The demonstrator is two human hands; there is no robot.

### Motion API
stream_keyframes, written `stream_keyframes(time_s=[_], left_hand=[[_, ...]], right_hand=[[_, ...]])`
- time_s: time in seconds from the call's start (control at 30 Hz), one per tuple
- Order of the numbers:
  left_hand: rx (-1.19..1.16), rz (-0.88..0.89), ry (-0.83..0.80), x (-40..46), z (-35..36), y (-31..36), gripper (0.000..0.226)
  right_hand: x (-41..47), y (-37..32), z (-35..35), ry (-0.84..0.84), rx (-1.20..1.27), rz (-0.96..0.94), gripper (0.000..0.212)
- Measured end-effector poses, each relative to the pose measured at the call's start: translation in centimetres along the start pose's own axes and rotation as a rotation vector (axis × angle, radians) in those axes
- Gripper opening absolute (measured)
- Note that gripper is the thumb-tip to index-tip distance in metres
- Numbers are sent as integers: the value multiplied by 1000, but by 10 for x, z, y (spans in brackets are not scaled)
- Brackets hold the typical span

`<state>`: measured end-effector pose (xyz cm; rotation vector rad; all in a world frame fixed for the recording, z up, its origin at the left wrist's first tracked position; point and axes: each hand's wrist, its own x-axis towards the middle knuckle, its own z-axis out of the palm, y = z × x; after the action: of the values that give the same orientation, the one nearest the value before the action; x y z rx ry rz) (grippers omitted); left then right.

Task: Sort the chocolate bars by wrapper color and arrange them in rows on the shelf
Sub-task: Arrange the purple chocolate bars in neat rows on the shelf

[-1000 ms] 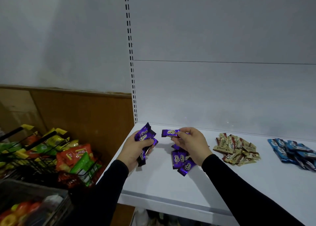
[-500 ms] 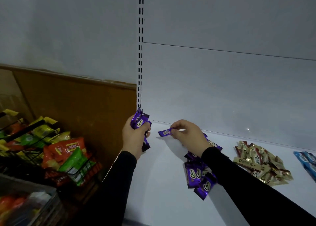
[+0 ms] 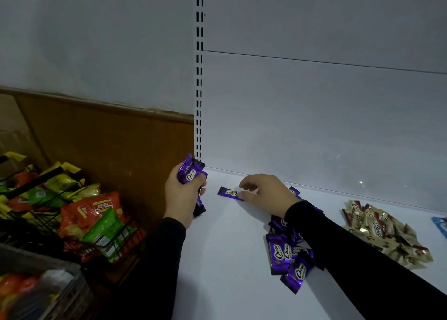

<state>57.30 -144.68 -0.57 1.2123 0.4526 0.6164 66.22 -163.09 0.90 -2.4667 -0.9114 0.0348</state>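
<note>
Glossy purple bar (image 3: 229, 193), flat, oblong, right hand (image 3: 264, 194)

shop, slotted white shelf (image 3: 217, 259), wire basket (image 3: 113, 244) of snack packets (image 3: 96, 211)

Our left hand (image 3: 182, 196) is raised at the shelf's left edge, fingers curled round a clutch of purple foil-wrapped chocolate bars (image 3: 190, 172). Our right hand (image 3: 264, 192) lies low, palm down, thumb and fingertips touching a single purple-wrapped chocolate bar (image 3: 228, 193). Both forearms wear black sleeves (image 3: 338, 244).
</note>
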Motion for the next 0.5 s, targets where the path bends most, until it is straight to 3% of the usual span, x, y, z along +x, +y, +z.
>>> stream_keyframes(time_s=[0.17,0.3,0.37,0.5], left_hand=[[-7,11,3,4,-2,-3,39],[-6,4,17,7,-1,-4,39],[-6,1,27,9,-1,-4,43],[-29,3,48,9,-2,-3,45]], right_hand=[[12,-9,19,25,-56,26,11],[20,-13,17,29,19,84,20],[21,-10,13,30,-15,12,14],[18,-5,7,-144,-89,-175,35]])
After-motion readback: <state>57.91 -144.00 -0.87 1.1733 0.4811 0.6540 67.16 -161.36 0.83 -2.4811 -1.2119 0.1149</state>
